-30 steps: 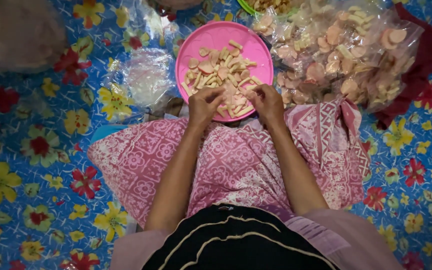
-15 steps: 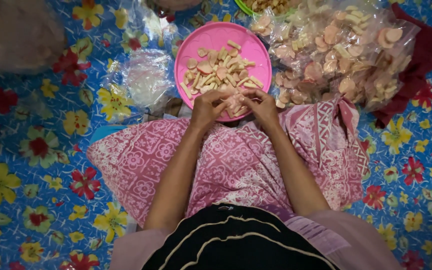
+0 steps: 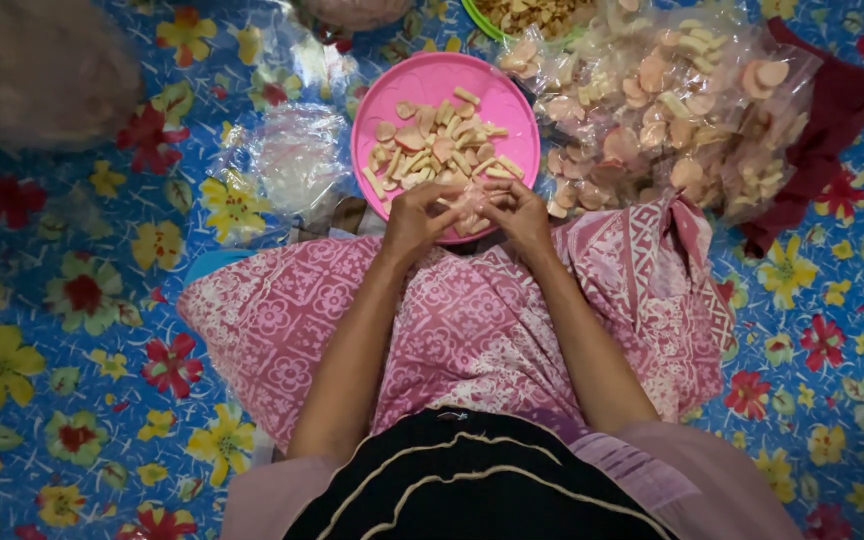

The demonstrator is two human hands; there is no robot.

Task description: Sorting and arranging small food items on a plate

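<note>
A round pink tray (image 3: 432, 82) lies on the flowered blue floor mat in front of my knees, holding several pale, flat cracker pieces (image 3: 439, 145). My left hand (image 3: 418, 218) and my right hand (image 3: 518, 212) meet at the tray's near edge. Their fingers curl around a small cluster of cracker pieces (image 3: 470, 205) held between them. My lap is covered by a pink patterned cloth (image 3: 452, 320).
A large clear plastic bag of crackers (image 3: 672, 110) lies right of the tray on a dark red cloth (image 3: 832, 130). Crumpled empty plastic bags (image 3: 287, 165) sit left of the tray. A green bowl of crackers (image 3: 537, 12) is at the top edge.
My two hands have drawn closer together at the tray's near edge, closing around some cracker pieces. The view has shifted slightly.
</note>
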